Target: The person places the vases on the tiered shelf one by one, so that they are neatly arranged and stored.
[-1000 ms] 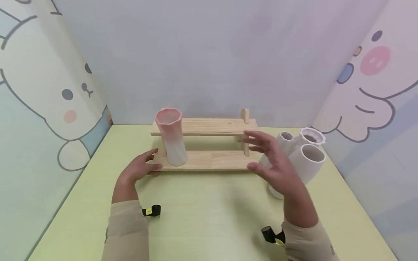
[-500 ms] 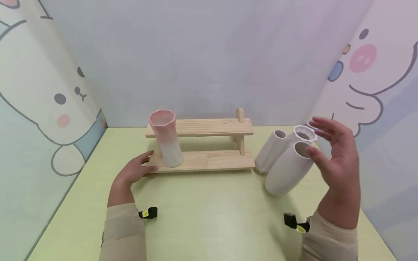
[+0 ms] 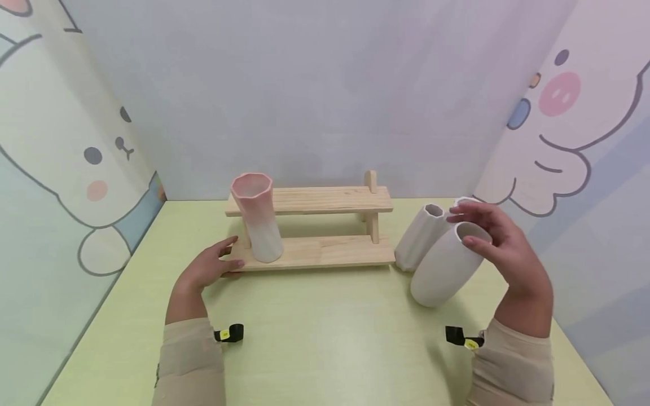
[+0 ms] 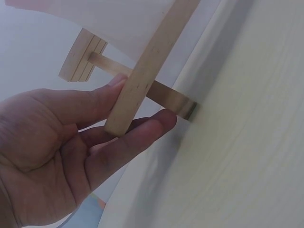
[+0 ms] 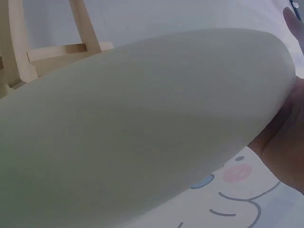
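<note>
On the lower board of a two-tier wooden shelf (image 3: 330, 252) stands a pink-and-white vase (image 3: 258, 225), at the left end. My left hand (image 3: 203, 268) pinches that board's left end, thumb on top and fingers beneath, as the left wrist view shows. At the right, my right hand (image 3: 515, 256) is at the mouth of a smooth white vase (image 3: 442, 270), its fingers spread and loosely bent over the rim. A ribbed white vase (image 3: 413, 242) stands beside it. Behind, another white vase (image 3: 463, 201) is mostly hidden by the hand and the smooth vase.
The shelf's upper board (image 3: 320, 199) sits behind and above the lower one. A pale green table (image 3: 315, 338) lies in front, and curtains with cartoon animals (image 3: 563, 93) close in the sides and back. Small black cameras (image 3: 236, 332) are strapped at both wrists.
My right hand has gone from the shelf's right end to the right of the vases, then lowered and moved left onto the smooth white vase's mouth. The left hand keeps its hold.
</note>
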A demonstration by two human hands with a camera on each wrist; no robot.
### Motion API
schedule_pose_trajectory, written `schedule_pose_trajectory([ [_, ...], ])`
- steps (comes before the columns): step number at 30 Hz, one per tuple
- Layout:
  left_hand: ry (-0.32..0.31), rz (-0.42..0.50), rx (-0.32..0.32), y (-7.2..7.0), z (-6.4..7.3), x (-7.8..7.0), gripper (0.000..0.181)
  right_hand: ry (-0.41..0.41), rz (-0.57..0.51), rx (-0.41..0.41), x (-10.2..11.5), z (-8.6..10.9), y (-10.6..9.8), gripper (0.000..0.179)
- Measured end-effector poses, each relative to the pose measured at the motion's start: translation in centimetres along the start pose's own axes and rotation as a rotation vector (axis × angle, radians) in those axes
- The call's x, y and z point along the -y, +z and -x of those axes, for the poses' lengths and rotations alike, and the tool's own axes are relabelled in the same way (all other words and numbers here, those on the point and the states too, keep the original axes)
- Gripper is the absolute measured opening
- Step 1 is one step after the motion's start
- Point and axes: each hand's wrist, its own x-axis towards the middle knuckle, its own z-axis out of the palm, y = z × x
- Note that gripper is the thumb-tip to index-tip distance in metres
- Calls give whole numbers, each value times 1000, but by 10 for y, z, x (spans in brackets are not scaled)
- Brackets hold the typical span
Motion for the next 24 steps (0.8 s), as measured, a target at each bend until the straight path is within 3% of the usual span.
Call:
schedule_pose_trajectory([
  [4, 1, -1, -7, 1, 1, -1, 88, 22, 17, 69, -12, 1, -3, 49],
  [10, -2, -9, -8, 1, 1, -1, 87, -110, -208, 186, -30, -1, -7, 48],
  [15, 4, -4, -12, 0, 2, -2, 87, -89, -366, 267, -41, 0, -11, 44],
  [19, 7, -3, -13, 1, 2, -1, 87, -60, -425, 273, -46, 1, -13, 43],
  [24, 18, 20, -10, 2, 2, -1, 87, -35, -419, 263, -48, 2, -14, 42],
])
